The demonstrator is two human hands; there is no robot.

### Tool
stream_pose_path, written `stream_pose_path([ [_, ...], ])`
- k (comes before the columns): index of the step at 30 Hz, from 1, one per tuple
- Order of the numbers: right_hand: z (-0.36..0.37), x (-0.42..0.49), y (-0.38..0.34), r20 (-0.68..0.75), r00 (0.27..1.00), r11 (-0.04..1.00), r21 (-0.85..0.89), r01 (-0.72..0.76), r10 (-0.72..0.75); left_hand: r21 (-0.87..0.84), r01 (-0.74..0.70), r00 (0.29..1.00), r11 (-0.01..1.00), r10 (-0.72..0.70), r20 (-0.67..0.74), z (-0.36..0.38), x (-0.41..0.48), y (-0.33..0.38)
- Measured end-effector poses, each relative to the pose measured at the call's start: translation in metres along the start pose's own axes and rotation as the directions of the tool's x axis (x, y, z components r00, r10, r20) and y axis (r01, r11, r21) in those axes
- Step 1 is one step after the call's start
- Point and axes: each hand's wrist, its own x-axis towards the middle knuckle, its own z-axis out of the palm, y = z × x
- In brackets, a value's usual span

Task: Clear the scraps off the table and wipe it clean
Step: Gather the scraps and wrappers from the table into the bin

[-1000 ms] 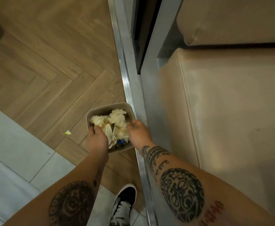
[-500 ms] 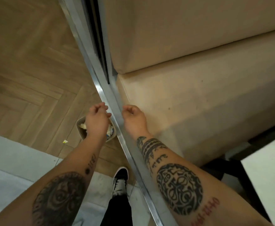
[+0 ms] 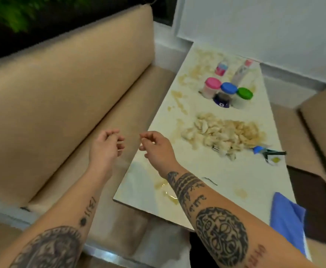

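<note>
Past the loosely curled, empty fingers of the left hand (image 3: 106, 146) and right hand (image 3: 156, 147) lay a pale crumbly scrap pile (image 3: 222, 135), light and soft, best scooped from underneath.

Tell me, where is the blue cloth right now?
In the head view the blue cloth lies on the near right corner of the white table, just right of the right forearm and nearer than the scrap pile.
</note>
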Motion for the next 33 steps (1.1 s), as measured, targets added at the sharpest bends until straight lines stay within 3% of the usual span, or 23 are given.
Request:
stream_pose_path([
  [5,-0.134,-0.012,0.025,-0.269,0.958,0.994,-0.033,-0.108,0.095,0.215,-0.048,0.945,0.975,-0.026,0.327,0.117,-0.023,0.004],
  [10,-0.207,-0.021,0.073,-0.347,0.926,0.961,-0.168,-0.220,0.151,0.439,-0.156,0.884,0.885,-0.073,0.462,0.185,-0.029,-0.020],
  [14,-0.232,-0.008,0.090,-0.322,0.933,0.937,-0.250,-0.245,0.158,0.612,-0.305,0.887,0.729,-0.017,0.462,0.214,-0.013,-0.034],
  [18,-0.239,0.019,0.091,-0.234,0.962,0.928,-0.307,-0.210,0.140,0.710,-0.419,0.896,0.567,0.133,0.423,0.229,0.018,-0.044],
  [21,-0.236,0.036,0.090,-0.164,0.979,0.930,-0.323,-0.172,0.125,0.785,-0.416,0.897,0.458,0.066,0.437,0.233,0.036,-0.050],
  [26,-0.233,0.052,0.091,-0.115,0.987,0.936,-0.320,-0.144,0.113,0.817,-0.537,0.839,0.212,0.030,0.543,0.243,0.046,-0.063],
  [27,-0.234,0.054,0.091,-0.124,0.987,0.932,-0.335,-0.136,0.100,0.805,-0.548,0.833,0.228,0.061,0.550,0.242,0.045,-0.065],
  [29,-0.234,0.062,0.092,-0.144,0.989,0.902,-0.419,-0.101,0.043,0.741,-0.511,0.846,0.435,0.103,0.523,0.237,0.035,-0.066],
  [31,-0.235,0.072,0.094,-0.146,0.989,0.833,-0.551,-0.053,-0.034,0.612,-0.386,0.887,0.690,0.096,0.451,0.230,0.023,-0.061],
  [33,-0.235,0.082,0.094,-0.115,0.990,0.718,-0.695,-0.021,-0.082,0.536,-0.211,0.936,0.818,0.011,0.352,0.222,0.012,-0.057],
])
